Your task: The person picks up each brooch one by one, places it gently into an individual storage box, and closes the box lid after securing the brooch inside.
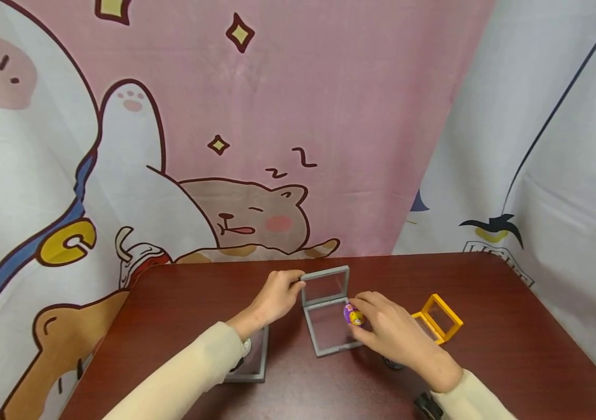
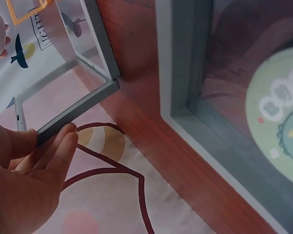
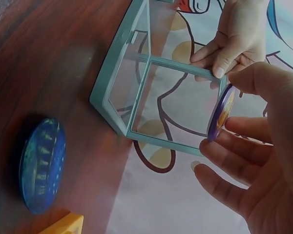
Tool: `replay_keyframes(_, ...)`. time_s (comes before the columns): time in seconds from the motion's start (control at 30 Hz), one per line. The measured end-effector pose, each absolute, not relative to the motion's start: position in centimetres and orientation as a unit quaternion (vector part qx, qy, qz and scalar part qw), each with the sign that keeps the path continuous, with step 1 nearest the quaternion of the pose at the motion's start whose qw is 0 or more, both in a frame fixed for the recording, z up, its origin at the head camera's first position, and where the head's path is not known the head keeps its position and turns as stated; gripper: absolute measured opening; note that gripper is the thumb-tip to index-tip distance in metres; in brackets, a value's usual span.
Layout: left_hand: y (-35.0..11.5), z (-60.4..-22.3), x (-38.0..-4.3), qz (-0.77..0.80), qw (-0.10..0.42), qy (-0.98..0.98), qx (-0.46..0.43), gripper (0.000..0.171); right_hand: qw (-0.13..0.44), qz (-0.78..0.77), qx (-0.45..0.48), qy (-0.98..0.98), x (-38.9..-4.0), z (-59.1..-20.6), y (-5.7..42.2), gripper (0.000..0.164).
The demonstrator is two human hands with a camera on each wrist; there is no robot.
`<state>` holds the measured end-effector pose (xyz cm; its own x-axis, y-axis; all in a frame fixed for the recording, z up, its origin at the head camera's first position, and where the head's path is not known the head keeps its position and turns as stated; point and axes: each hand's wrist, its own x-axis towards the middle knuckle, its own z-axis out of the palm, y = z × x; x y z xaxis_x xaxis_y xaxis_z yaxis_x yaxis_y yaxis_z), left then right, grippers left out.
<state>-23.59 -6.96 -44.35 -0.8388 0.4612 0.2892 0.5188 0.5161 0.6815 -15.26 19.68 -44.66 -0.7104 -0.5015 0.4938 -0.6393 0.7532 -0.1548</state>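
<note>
A grey hinged display case with clear film panels stands open on the table, its lid raised. My left hand pinches the lid's upper left corner between thumb and fingers; the left wrist view shows this grip on the grey frame. In my right hand is a round purple badge with a yellow figure, held by its rim over the case's right side. The right wrist view shows the badge edge-on between thumb and fingers, in front of the lid.
A second grey case lies by the left forearm, with a round pale green badge inside. Right of the right hand stands an open small yellow case. A round blue badge lies on the table near the right wrist.
</note>
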Motion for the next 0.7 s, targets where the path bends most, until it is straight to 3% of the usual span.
replay_keyframes(0.7, -6.8, -44.2, -23.5, -0.397, 0.029, -0.865, -0.306, 0.012, 0.139, 0.189, 0.321, -0.918, -15.9, -45.9, 17.3, 0.043)
